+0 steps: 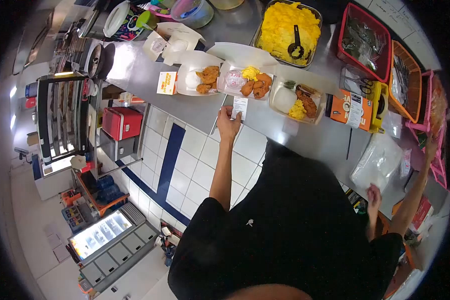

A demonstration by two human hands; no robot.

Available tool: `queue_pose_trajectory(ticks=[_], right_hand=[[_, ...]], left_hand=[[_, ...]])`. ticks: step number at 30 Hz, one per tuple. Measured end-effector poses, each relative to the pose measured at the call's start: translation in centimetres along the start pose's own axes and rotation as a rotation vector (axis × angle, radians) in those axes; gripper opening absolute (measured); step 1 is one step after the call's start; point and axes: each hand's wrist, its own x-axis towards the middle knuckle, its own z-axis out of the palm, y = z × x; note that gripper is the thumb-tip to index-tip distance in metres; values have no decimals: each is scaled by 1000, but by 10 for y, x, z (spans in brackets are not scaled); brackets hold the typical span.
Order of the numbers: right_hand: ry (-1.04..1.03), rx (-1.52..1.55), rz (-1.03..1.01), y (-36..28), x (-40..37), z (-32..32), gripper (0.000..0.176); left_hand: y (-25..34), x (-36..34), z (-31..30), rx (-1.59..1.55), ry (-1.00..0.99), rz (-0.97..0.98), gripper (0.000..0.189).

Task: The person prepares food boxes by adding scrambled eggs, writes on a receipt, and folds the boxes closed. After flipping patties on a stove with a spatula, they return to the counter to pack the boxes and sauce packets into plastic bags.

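Note:
My left hand (228,125) is closed on a small white printed slip (239,108) at the counter's front edge. Just beyond it, an open box (248,80) holds fried chicken pieces, yellow egg and a wrapped round of rice. To its left is a box with chicken and rice (199,79); to its right, a box with rice, egg and chicken (295,101). My right hand (431,145) reaches to the pink baskets (439,155) at the far right, its fingers too small and blurred to make out.
A tray of yellow egg (291,30) with a black utensil stands behind the boxes. Red (365,40) and orange baskets (405,80) are at the right, near an orange box (352,107) and clear plastic bags (377,162). Another hand (373,197), seemingly a co-worker's, is beside the bags.

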Motion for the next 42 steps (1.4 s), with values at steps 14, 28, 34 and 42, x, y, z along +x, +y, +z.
queue_pose_trajectory(ticks=[14,28,34,42], right_hand=[[-380,-221,-94,-75,198,62,76],[-245,-350,-82,-64,160,70,72],[-332,-669,-353,-7,45,17,27],[525,-785,35,52,295,-241,30]], left_hand=[[-3,-13,4,47,115,168,27],[-10,-17,5,-166,91,42,29],[-11,-23,1,-214,121,140,33],[-20,-18,3,-250,72,110,35]])
